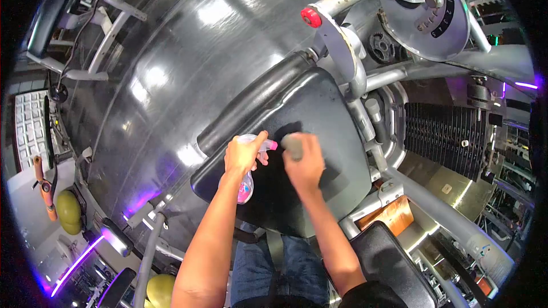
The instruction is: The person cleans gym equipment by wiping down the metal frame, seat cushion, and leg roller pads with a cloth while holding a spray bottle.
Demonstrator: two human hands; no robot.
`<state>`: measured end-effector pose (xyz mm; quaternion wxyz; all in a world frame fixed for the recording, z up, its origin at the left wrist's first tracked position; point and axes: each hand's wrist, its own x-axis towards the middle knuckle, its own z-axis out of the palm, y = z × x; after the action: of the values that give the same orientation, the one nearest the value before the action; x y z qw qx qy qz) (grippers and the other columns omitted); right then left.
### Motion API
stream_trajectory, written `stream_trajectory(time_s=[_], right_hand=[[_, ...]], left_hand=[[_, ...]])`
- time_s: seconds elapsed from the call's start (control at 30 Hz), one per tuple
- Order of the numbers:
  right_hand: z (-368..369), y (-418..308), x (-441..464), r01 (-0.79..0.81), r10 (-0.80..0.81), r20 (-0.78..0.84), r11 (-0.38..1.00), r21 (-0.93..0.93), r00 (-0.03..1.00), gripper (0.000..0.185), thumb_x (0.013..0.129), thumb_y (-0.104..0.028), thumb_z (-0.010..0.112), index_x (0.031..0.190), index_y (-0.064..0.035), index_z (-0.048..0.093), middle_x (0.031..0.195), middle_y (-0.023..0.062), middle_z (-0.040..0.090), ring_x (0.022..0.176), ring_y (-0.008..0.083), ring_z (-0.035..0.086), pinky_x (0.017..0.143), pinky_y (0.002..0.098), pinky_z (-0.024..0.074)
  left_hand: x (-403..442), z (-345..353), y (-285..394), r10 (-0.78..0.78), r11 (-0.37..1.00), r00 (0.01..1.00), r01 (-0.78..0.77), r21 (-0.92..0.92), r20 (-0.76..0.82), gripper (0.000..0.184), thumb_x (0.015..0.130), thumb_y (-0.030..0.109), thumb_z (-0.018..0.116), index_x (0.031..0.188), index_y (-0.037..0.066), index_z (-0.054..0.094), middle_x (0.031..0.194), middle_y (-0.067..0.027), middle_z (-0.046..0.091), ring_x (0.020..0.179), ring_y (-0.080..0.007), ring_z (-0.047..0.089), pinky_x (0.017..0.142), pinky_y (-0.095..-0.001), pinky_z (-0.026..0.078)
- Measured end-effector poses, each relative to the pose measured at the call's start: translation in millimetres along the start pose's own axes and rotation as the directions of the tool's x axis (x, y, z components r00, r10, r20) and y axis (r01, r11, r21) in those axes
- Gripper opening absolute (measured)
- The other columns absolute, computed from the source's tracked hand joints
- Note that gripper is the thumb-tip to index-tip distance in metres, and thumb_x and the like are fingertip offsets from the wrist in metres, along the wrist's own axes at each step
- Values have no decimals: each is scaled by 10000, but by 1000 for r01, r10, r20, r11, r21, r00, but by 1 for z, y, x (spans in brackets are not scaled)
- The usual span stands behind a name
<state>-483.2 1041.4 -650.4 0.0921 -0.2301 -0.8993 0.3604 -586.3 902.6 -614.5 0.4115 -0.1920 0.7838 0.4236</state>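
My left hand (244, 154) is closed around the neck of a clear spray bottle (245, 188) with pink liquid and a label. The bottle's pink nozzle (272, 145) points right, toward my other hand. Slightly blurred, my right hand (305, 162) grips a greyish-green cloth or sponge (293, 146); its exact kind is hard to make out. Both hands are over the black padded seat (325, 102) of a gym machine. A dark mark or shadow shows on the pad just above the right hand.
A black roller pad (257, 100) runs along the seat's far-left edge. At upper right stands a grey numbered disc (425, 11) with a red-capped arm (311, 17). A weight stack (445, 137) is on the right. Another black pad (394, 265) lies at lower right.
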Motion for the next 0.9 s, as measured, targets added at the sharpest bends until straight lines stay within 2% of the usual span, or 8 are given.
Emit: stream_trajectory(time_s=[0.13,0.2,0.33,0.47,0.53,0.7,0.77,0.9], right_hand=[[0,-17,-35,80,-101,313,994,79,944,468,710,-150,789,1146,-191,624,1141,44,622,1044,294,614,805,452,561],[-16,-6,-20,132,-111,361,991,-35,926,433,689,-102,779,1098,-163,647,1099,48,643,1007,279,647,794,434,570],[-42,25,34,-40,47,84,996,-79,995,355,798,-160,740,1134,-141,627,1116,75,627,1028,335,617,869,452,519],[-39,21,67,-195,193,-32,978,-77,981,350,806,-170,740,1132,-134,619,1104,96,609,1055,350,602,884,454,501],[-24,13,52,-135,135,-99,991,5,986,379,770,-130,762,1122,-138,619,1100,95,607,1058,345,606,877,449,504],[-14,-4,8,18,-23,77,998,67,997,424,735,-120,781,1129,-183,636,1121,60,607,1067,311,613,848,443,534],[-30,7,9,78,-66,293,996,-31,954,414,748,-152,776,1137,-203,645,1132,35,606,1066,295,611,834,438,547],[-49,51,56,-44,49,29,990,-135,998,354,770,-158,765,1104,-169,649,1143,32,609,1040,296,609,842,450,532]], left_hand=[[7,0,-9,-44,998,999,45,51,-18,512,867,538,615,726,73,776,578,-29,688,442,-122,590,531,-278,490],[9,1,-12,-44,999,999,45,-20,18,514,871,533,621,719,65,768,577,-33,689,438,-122,588,525,-277,487],[6,0,-7,-29,999,999,29,-13,13,492,915,444,639,838,-27,758,612,-98,692,461,-147,639,394,-277,444],[0,-1,-2,-16,1000,1000,16,-9,-1,502,916,454,636,805,-20,756,597,-94,686,452,-147,632,395,-282,442],[-2,-1,-1,-46,999,999,46,12,-4,516,886,537,623,750,64,774,586,-36,693,435,-119,579,512,-289,475],[2,1,-8,9,999,1000,-9,-36,-4,494,924,438,639,807,-31,744,595,-99,677,458,-154,634,378,-279,423],[4,1,-8,22,998,1000,-21,-63,5,487,928,427,639,823,-38,740,598,-104,675,460,-158,636,371,-277,417],[5,0,-11,36,994,999,-32,-108,29,472,933,414,642,858,-43,731,601,-115,670,462,-170,637,355,-273,405]])
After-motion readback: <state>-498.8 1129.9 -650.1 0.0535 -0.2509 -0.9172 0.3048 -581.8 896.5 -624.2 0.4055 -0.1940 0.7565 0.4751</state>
